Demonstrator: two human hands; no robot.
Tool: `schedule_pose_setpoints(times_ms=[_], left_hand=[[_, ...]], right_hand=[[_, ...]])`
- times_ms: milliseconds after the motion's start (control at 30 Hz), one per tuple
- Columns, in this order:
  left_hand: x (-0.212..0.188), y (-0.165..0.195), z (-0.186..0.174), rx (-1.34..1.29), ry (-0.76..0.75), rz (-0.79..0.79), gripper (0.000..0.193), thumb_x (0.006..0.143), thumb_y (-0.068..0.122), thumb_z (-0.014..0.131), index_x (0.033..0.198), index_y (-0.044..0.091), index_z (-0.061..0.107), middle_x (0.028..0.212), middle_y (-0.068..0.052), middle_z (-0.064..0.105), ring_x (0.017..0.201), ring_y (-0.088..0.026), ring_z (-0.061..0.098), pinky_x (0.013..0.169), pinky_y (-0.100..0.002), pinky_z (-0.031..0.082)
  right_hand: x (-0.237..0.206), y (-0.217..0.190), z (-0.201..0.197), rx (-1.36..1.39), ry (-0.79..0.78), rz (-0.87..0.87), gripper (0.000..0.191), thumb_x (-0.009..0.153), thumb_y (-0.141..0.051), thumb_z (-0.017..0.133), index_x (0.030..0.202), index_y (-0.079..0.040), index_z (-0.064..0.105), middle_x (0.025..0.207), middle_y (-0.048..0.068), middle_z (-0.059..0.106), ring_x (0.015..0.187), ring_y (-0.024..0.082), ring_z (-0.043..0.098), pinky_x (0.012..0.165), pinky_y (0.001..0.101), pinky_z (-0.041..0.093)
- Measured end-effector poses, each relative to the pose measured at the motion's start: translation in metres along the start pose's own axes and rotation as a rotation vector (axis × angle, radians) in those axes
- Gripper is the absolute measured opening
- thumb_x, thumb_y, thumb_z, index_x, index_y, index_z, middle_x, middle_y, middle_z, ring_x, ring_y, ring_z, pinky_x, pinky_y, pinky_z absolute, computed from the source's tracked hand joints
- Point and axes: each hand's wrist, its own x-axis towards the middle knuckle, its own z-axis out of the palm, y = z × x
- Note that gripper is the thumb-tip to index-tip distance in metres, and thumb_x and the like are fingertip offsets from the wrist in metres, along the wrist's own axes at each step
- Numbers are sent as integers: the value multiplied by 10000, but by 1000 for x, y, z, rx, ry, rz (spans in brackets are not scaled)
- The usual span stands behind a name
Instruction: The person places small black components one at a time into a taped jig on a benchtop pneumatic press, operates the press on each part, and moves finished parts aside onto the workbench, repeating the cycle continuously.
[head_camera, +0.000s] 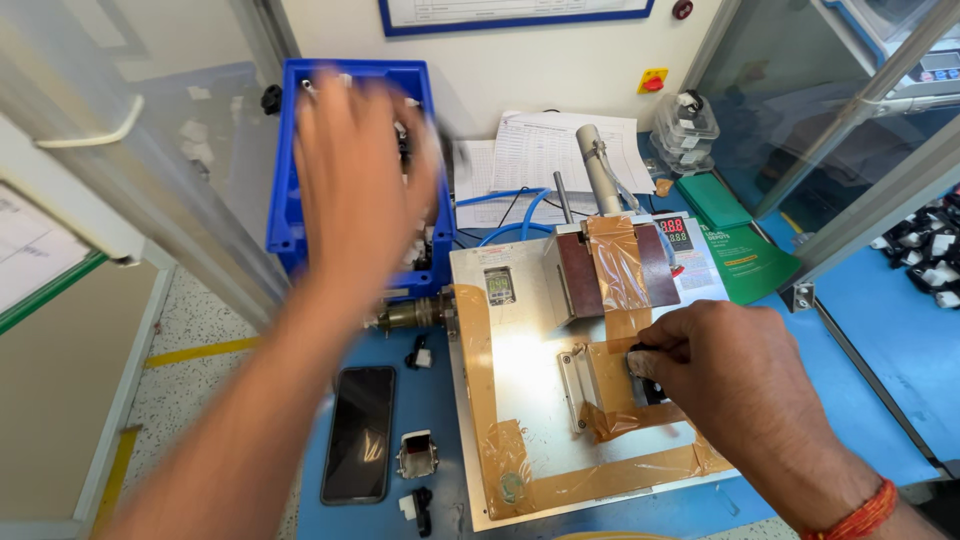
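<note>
My left hand (362, 180) is blurred with motion, fingers spread, hovering over a blue plastic bin (288, 160) of small black and white parts at the back left; it holds nothing that I can see. My right hand (728, 362) is closed on a small black part (643, 372), pressing it at the taped fixture block (600, 385) on a metal machine plate (520, 360). Brown tape (476, 370) runs along the plate's edges. A red thread band circles my right wrist.
A black phone (359, 432) and a few small loose parts (417, 455) lie on the blue table left of the plate. Behind stand a grey cylinder (601, 168), blue tubes, paper sheets, a red digit display (674, 231) and a green pad (738, 240). Glass panels flank both sides.
</note>
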Motion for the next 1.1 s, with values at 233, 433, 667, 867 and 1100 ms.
schedule_pose_setpoints(times_ms=[233, 433, 667, 867, 1100], left_hand=[[62, -47, 27, -139, 168, -107, 408, 926, 172, 784, 1209, -30, 571, 1242, -254, 527, 1209, -460, 482, 1052, -549, 401], [-112, 69, -51, -296, -433, -567, 345, 799, 216, 740, 1098, 78, 636, 1057, -127, 563, 964, -295, 544, 811, -452, 460], [-213, 89, -84, -292, -827, -1044, 517, 657, 231, 879, 1064, 133, 576, 978, -71, 583, 872, -223, 613, 843, -382, 513], [-234, 96, -77, -354, -848, -1089, 563, 661, 267, 913, 1067, 123, 551, 992, -78, 579, 922, -211, 598, 876, -389, 507], [-219, 97, -68, -375, -931, -1209, 608, 654, 352, 959, 1013, 100, 537, 949, -102, 595, 935, -225, 621, 883, -391, 535]], right_hand=[[-35, 75, 23, 181, 84, 157, 450, 829, -394, 843, 1222, -189, 767, 960, 41, 788, 802, 165, 752, 778, 333, 642], [-40, 160, 80, -251, -470, 276, 795, 845, -530, 777, 1552, -454, 423, 960, -55, 755, 791, 85, 756, 824, 239, 662], [-22, 194, 108, -332, -485, 32, 1050, 796, -599, 799, 1648, -426, 211, 865, -108, 781, 789, 59, 772, 977, 310, 566], [-18, 109, 22, -196, -254, 265, 441, 834, -487, 831, 1141, -200, 698, 807, 27, 750, 684, 176, 732, 729, 350, 596], [6, 27, -4, -206, -61, 16, 250, 804, -339, 862, 794, -103, 780, 683, 69, 733, 611, 227, 682, 601, 354, 567]])
